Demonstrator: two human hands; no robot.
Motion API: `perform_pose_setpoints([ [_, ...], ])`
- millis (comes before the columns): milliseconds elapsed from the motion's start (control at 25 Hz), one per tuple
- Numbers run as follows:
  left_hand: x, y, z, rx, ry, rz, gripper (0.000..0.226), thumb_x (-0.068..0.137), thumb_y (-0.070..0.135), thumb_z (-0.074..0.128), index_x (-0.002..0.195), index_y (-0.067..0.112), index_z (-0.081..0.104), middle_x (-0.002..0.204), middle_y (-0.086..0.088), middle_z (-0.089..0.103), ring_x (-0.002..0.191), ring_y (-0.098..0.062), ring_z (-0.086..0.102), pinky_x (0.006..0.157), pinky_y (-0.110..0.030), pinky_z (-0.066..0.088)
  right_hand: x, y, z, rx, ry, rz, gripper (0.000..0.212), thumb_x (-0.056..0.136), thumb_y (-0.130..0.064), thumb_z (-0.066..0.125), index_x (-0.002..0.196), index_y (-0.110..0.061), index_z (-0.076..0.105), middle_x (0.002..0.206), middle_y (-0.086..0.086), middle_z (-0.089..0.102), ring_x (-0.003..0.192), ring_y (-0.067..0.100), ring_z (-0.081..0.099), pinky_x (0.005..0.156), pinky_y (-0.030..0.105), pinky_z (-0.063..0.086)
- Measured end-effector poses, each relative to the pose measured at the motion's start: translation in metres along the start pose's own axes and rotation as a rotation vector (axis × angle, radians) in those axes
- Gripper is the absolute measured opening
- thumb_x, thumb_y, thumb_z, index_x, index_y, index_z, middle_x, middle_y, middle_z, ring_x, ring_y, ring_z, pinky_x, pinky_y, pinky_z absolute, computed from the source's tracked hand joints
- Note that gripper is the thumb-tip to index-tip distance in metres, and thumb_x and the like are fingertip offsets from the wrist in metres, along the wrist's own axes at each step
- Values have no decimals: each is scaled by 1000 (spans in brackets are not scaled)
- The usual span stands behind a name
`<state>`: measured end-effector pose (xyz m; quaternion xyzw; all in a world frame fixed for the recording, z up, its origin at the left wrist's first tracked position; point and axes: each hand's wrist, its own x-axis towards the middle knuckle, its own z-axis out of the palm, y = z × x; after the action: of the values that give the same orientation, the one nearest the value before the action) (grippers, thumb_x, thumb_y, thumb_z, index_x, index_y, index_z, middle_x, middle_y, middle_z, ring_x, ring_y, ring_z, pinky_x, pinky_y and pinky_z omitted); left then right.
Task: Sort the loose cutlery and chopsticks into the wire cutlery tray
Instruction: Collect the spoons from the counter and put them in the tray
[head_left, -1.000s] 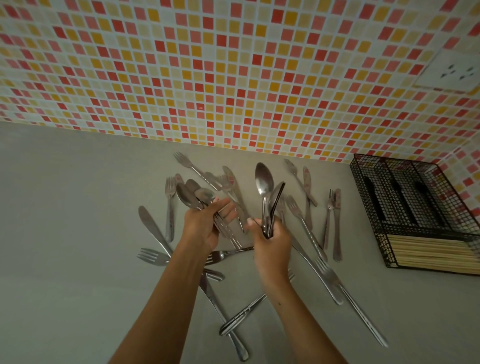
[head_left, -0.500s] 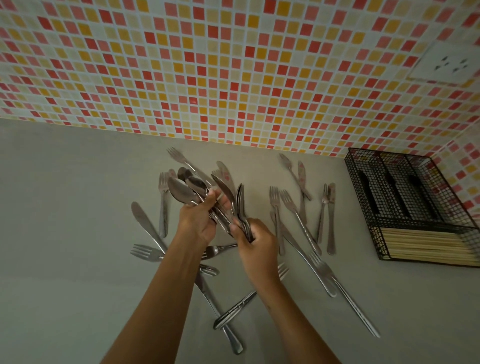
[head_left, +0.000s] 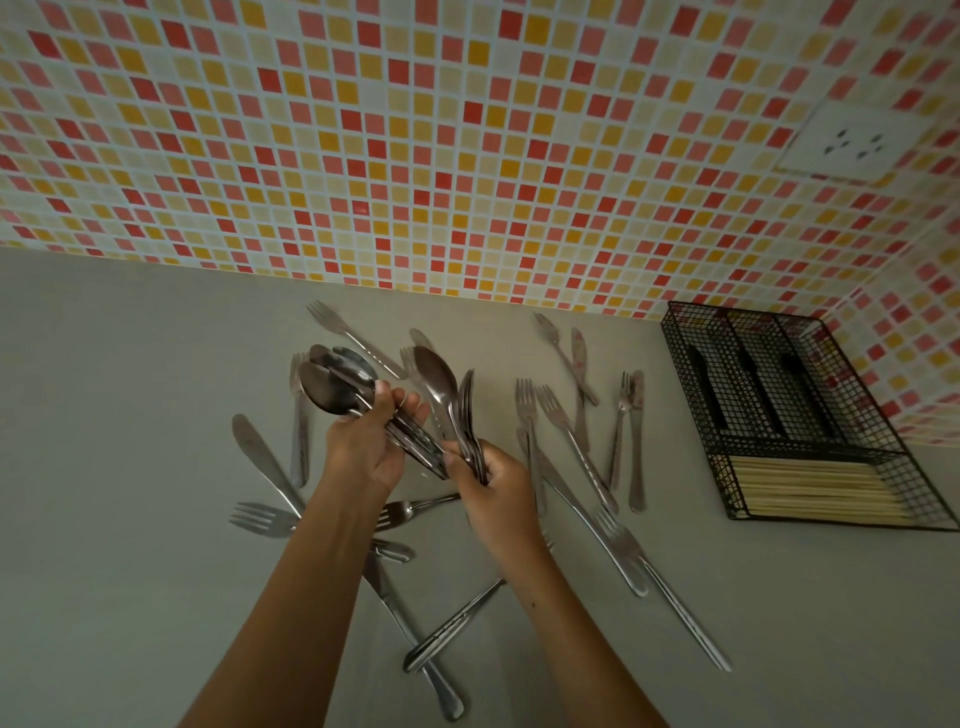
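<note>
We see both hands held over the matt grey countertop, well to the left of the black wire cutlery tray. The tray stands on the counter in the corner of the red, orange and cream mosaic tile wall.

The left hand, the one farther from the tray, has its fingers curled round a bundle of shiny steel spoons. Their bowls fan out up and away from the tray, and the handles run down towards the other hand. The right hand, nearer the tray, grips a second clutch of steel spoons by the handles, with the bowls pointing up toward the wall. The two bundles come together between the hands; we cannot tell whether they touch.

In the tray's near cross compartment lies a packed row of pale wooden chopsticks, set crosswise to the three long compartments behind it. Loose steel forks and table knives lie scattered flat on the counter between the hands and the tray, none touching it. More lie beyond and below the hands, on the side away from the tray, and several cross one another. A white socket plate sits on the wall above the tray.
</note>
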<state>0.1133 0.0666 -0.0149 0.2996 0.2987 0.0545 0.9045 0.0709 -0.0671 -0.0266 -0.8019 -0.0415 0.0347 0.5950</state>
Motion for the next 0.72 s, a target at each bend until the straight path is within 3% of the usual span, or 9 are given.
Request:
perform_pose_setpoints([
  [240,2,3,-3,-21,22,-53,27,100,21,42,86,6,60,57,2,56,48,-10,63,70,-37,52,3,3,-2,0,8,6,19,87,-10,60,97,-19,73,83,-11,71,85,3,67,81,22,53],
  [440,0,4,-4,-12,12,15,27,99,24,42,90,6,59,67,-3,44,50,-8,55,74,-37,54,-5,-3,-2,77,-89,36,18,85,-17,68,93,-34,69,72,-24,69,69,-5,63,65,11,47],
  [520,-4,5,-3,17,-5,27,24,99,22,43,94,5,58,67,-4,44,54,-10,53,81,-41,54,-6,-4,-1,64,-70,11,19,85,-16,68,93,-32,68,76,-26,69,76,-6,64,70,10,48],
  [640,-12,7,-3,46,-56,23,23,100,21,41,98,4,56,68,-4,51,61,-15,57,80,-41,57,-7,-5,-1,48,-12,11,10,88,-19,63,90,-28,68,79,-12,70,79,1,65,71,10,47],
  [720,-16,10,-4,53,-144,30,22,101,18,40,98,4,57,71,-4,58,63,-17,62,76,-40,59,-6,-7,-2,14,25,26,12,91,-23,59,83,-22,68,77,-1,70,73,18,64,62,13,43],
])
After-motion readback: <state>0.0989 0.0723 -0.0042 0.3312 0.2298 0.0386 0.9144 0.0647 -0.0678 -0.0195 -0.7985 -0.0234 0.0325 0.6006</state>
